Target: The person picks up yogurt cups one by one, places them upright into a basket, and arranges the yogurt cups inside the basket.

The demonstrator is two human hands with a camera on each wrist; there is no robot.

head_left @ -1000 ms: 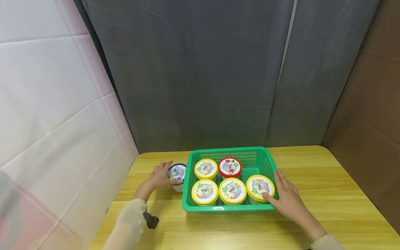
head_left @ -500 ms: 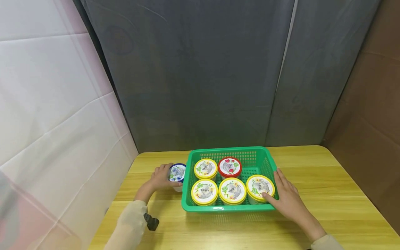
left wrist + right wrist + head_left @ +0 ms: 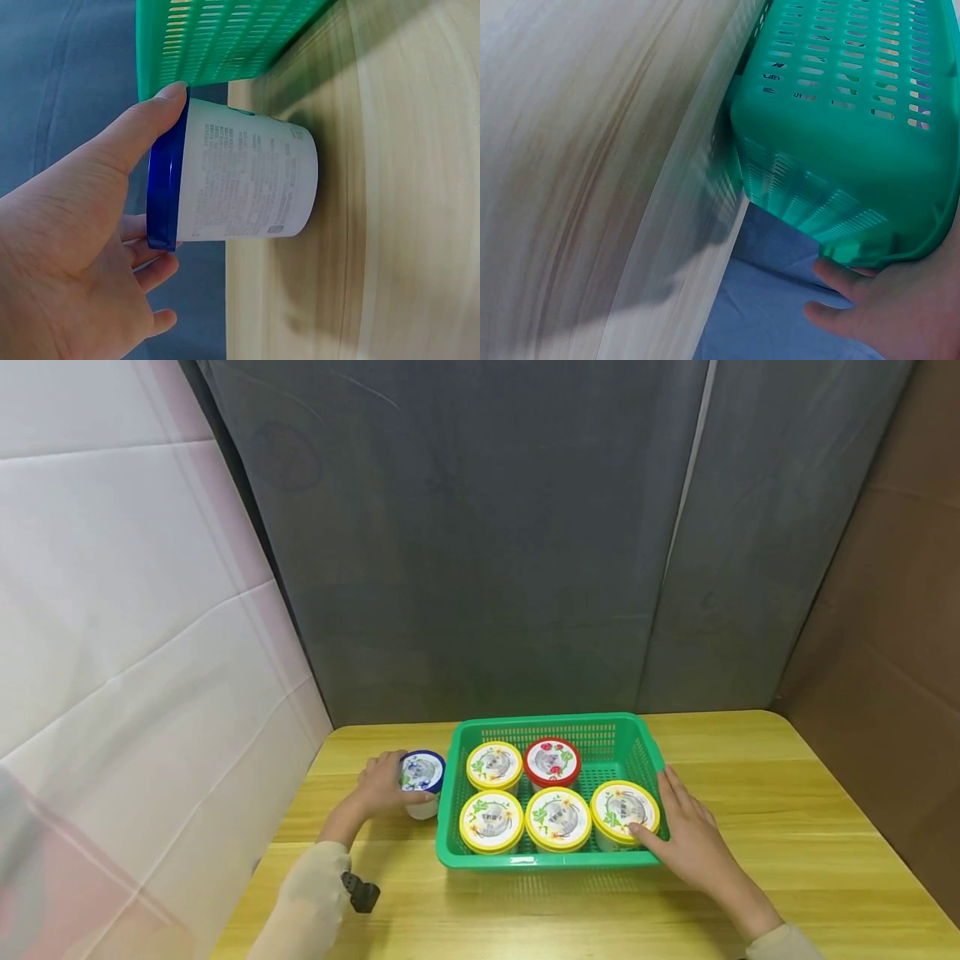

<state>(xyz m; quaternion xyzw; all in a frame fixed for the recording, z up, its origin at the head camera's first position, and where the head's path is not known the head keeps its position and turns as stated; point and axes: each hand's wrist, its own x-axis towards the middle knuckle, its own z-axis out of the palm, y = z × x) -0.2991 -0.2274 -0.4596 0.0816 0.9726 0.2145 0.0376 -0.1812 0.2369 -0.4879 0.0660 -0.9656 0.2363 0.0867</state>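
Observation:
My left hand grips a white tub with a blue lid at the left of the green basket. In the left wrist view the thumb presses one side of the lid and the fingers reach round its far side. The tub is upright, its printed wall facing the camera and its base close over the table. At the basket's right rim my right hand holds on, fingers along the outside. Its thumb crosses inside, onto the lid of a yellow-lidded tub.
Several yellow-lidded tubs stand in the basket, two more along its front beside the right one and another behind at left. A red-lidded tub is in the back row. Behind the wooden table rises a dark cloth wall.
My left hand and the blue-lidded tub have shifted slightly left, so more of the tub shows beside the basket. The right hand and the basket stay in place.

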